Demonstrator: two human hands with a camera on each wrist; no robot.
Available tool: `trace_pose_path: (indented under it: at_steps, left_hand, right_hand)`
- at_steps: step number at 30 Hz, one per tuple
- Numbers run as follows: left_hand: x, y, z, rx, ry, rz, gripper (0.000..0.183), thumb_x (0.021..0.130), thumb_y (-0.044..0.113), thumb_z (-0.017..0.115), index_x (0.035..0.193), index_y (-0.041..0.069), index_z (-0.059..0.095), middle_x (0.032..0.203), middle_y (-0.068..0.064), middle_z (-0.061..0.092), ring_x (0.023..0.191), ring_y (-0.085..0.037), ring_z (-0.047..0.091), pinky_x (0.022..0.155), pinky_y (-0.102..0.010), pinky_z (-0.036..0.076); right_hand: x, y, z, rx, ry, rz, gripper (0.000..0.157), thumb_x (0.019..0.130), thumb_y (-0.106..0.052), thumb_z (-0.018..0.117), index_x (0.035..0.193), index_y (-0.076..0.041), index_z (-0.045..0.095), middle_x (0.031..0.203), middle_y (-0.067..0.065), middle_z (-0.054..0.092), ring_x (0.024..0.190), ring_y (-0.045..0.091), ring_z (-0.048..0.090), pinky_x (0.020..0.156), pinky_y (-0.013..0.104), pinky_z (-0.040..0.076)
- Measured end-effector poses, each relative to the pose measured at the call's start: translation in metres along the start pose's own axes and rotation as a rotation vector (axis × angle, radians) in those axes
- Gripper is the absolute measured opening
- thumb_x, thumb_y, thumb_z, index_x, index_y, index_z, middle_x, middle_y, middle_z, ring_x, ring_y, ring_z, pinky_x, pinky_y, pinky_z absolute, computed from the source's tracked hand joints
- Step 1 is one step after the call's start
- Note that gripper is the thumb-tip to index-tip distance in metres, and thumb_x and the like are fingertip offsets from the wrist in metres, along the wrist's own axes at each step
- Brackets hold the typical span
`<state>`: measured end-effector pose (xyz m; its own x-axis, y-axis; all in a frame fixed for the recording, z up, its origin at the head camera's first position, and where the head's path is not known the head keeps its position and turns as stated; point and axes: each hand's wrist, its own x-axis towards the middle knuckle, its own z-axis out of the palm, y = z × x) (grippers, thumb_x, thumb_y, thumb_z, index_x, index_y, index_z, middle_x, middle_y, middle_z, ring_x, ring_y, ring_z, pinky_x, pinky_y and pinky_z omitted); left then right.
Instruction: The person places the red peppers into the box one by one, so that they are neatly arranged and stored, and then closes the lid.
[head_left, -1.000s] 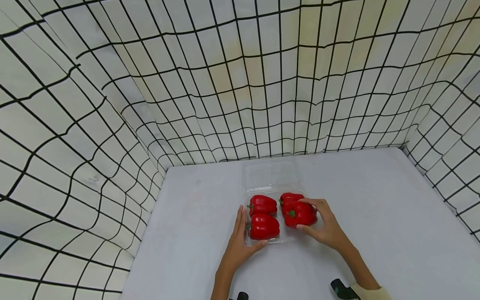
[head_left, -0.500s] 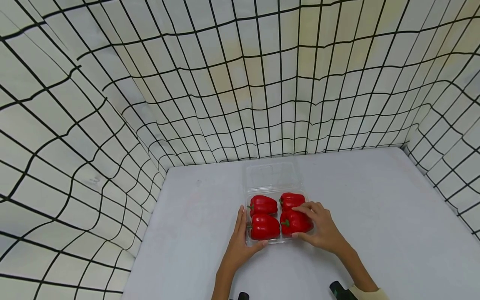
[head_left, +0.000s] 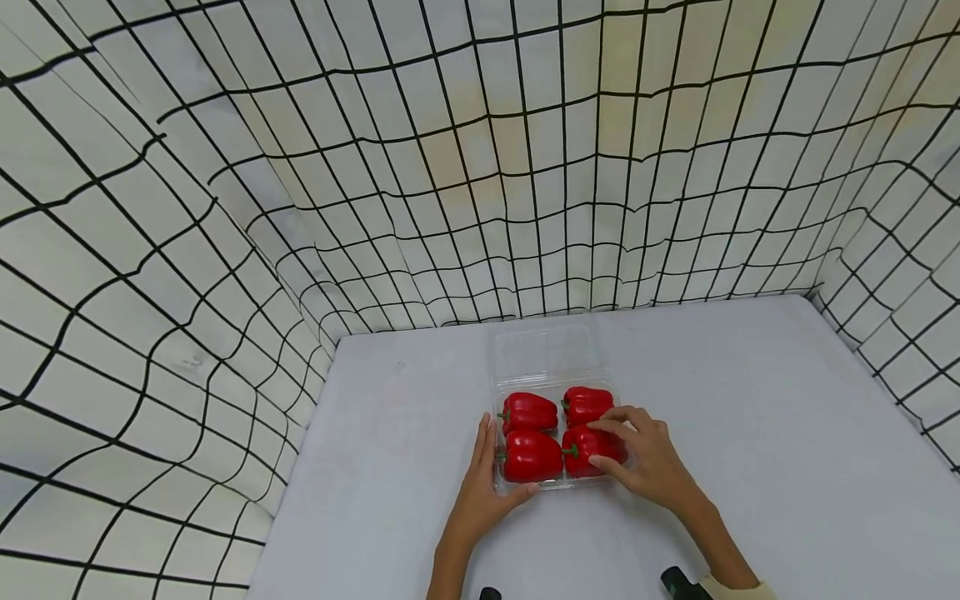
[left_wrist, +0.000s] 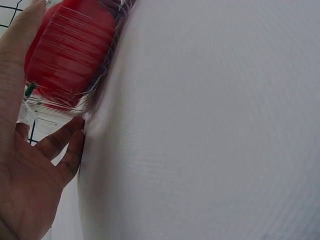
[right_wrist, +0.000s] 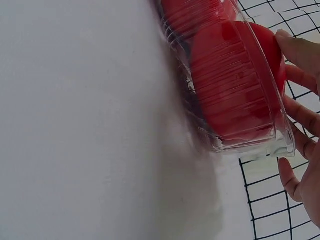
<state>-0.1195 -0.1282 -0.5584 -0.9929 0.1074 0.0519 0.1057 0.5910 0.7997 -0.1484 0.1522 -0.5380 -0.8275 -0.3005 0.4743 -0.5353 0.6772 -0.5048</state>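
Observation:
Red bell peppers fill a clear plastic clamshell box [head_left: 553,484] in the head view, in two rows with green stems pointing left. My right hand [head_left: 649,460] holds the front right bell pepper [head_left: 588,445], fingers over its back side and thumb at its front. In the right wrist view that pepper [right_wrist: 232,80] sits inside the box's ribbed wall. My left hand [head_left: 480,493] steadies the box, straight fingers along its left side and thumb by the front left corner, close to the front left bell pepper [head_left: 531,457]. Behind are the back left pepper [head_left: 529,413] and back right pepper [head_left: 587,405].
The box's clear lid [head_left: 545,353] lies folded back toward the far edge of the white table [head_left: 390,433]. Black netting [head_left: 525,200] over pale walls encloses the table at the back and both sides.
My right hand has brought the front right pepper forward and down into the box, its stem swinging to point left. The left hand has stayed at the box.

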Motion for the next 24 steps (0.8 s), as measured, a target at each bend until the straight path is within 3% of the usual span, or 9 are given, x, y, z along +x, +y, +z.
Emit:
trace_pose_path:
  at_steps: [10, 14, 19, 24]
  left_hand:
    - [0.000, 0.001, 0.000, -0.017, -0.013, 0.004, 0.113, 0.073, 0.063, 0.073, 0.158, 0.027, 0.008, 0.165, 0.008, 0.004, 0.151, -0.028, 0.019, 0.108, -0.050, 0.041]
    - [-0.001, 0.001, 0.000, -0.019, -0.013, 0.000, 0.113, 0.073, 0.065, 0.072, 0.158, 0.028, 0.008, 0.165, 0.009, 0.004, 0.151, -0.027, 0.018, 0.109, -0.051, 0.040]
    - [-0.001, 0.000, 0.000, -0.020, -0.006, 0.004, 0.112, 0.073, 0.065, 0.072, 0.158, 0.028, 0.008, 0.165, 0.010, 0.004, 0.151, -0.028, 0.020, 0.108, -0.051, 0.040]
    - [-0.001, 0.000, 0.000, -0.017, -0.011, -0.003, 0.113, 0.073, 0.064, 0.073, 0.158, 0.030, 0.008, 0.165, 0.010, 0.004, 0.151, -0.027, 0.020, 0.108, -0.051, 0.041]
  right_hand:
    - [-0.001, 0.001, 0.002, 0.011, 0.003, 0.004, 0.050, 0.067, -0.033, 0.088, 0.113, -0.023, 0.070, 0.112, 0.002, 0.063, 0.106, 0.020, 0.057, 0.076, 0.037, 0.047]
    - [0.006, 0.005, -0.001, 0.077, 0.040, 0.001, 0.044, 0.073, -0.024, 0.085, 0.114, -0.016, 0.070, 0.110, 0.005, 0.066, 0.103, 0.022, 0.060, 0.080, 0.043, 0.059]
    - [0.022, 0.012, -0.009, 0.163, 0.117, 0.095, 0.033, 0.080, -0.011, 0.079, 0.112, -0.010, 0.069, 0.108, 0.007, 0.067, 0.097, 0.022, 0.063, 0.081, 0.049, 0.060]
    - [0.033, 0.019, -0.019, 0.183, 0.153, 0.195, 0.028, 0.087, -0.010, 0.073, 0.114, -0.008, 0.067, 0.109, 0.010, 0.067, 0.096, 0.025, 0.063, 0.084, 0.056, 0.057]
